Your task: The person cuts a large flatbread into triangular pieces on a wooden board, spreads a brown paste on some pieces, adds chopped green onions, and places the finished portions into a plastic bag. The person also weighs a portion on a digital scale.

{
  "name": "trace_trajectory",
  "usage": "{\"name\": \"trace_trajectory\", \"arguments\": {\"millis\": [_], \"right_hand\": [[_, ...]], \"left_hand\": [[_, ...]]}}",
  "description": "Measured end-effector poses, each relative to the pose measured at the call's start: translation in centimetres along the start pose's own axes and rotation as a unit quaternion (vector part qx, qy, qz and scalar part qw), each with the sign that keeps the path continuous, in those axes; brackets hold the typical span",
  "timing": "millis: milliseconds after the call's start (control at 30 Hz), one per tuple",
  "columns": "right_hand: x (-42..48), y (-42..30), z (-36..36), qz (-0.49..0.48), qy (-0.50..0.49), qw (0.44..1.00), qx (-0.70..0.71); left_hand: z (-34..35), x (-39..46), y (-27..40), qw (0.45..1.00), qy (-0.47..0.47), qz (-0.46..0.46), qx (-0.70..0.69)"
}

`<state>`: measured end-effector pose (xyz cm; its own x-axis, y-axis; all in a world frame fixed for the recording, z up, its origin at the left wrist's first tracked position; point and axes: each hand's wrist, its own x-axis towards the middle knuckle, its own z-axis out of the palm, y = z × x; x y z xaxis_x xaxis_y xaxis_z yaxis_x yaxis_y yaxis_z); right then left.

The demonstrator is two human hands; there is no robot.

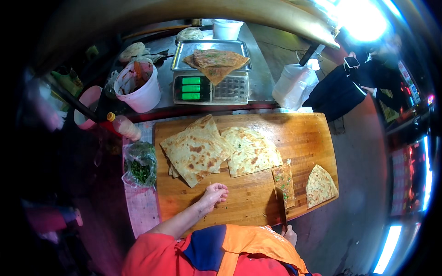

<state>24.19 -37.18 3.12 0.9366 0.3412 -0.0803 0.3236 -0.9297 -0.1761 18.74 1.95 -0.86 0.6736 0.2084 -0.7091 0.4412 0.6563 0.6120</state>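
Note:
My right hand holds a knife with a broad dark blade at the near edge of the wooden cutting board. The blade stands against a strip of flatbread with a reddish, green-flecked face. My left hand, its fingers curled, is over the board near the stacked browned flatbreads; whether it holds anything is not clear. Another folded flatbread lies beside that stack. A wedge-shaped flatbread rests at the board's right edge.
Beyond the board stands a digital scale bearing a metal tray with reddish flatbread. On the left are a white bucket, a bottle and a bag of chopped greens. A person with a phone is at the right.

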Motion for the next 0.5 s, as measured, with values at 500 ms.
{"name": "trace_trajectory", "arguments": {"millis": [500], "right_hand": [[3.4, -0.6, -4.9, 0.03, -0.116, 0.971, 0.207]], "left_hand": [[-2.8, 3.0, 2.6, 0.937, 0.057, 0.31, 0.153]]}}
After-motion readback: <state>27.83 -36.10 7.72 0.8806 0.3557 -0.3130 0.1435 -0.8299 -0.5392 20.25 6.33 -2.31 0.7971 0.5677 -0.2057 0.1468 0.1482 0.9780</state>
